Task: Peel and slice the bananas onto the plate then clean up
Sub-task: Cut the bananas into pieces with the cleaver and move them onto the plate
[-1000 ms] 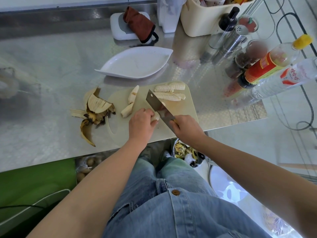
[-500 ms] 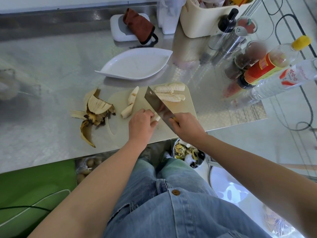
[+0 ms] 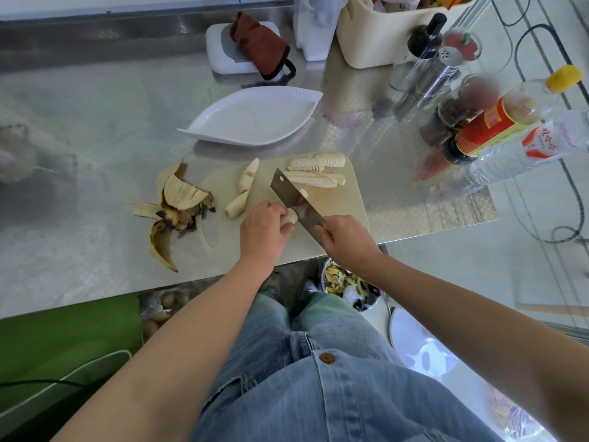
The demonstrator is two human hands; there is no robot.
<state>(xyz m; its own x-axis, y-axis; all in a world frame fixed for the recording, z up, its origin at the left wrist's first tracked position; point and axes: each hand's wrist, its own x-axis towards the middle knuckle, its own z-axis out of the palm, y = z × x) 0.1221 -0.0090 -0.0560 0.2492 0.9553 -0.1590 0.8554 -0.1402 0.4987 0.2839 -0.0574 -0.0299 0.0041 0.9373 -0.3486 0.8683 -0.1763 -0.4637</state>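
On the pale cutting board (image 3: 345,202) my left hand (image 3: 263,232) holds a short peeled banana piece (image 3: 290,215). My right hand (image 3: 345,242) grips the handle of a cleaver (image 3: 291,199), whose blade stands against that piece. Two rows of cut slices (image 3: 318,172) lie at the board's far right. Two more peeled banana pieces (image 3: 243,189) lie on the board's left part. Banana peels (image 3: 173,207) are heaped left of the board. Beyond the board sits an empty white leaf-shaped plate (image 3: 251,121).
Bottles, jars and a shaker (image 3: 478,100) crowd the steel counter's right side. A beige tub (image 3: 389,30) and a white box with a brown cloth (image 3: 251,46) stand at the back. Below the counter edge, a bin with peels (image 3: 345,280) sits by my knees.
The cleaver has shifted slightly left along the banana piece as cutting goes on. My left hand has drawn back a little on the shorter piece.
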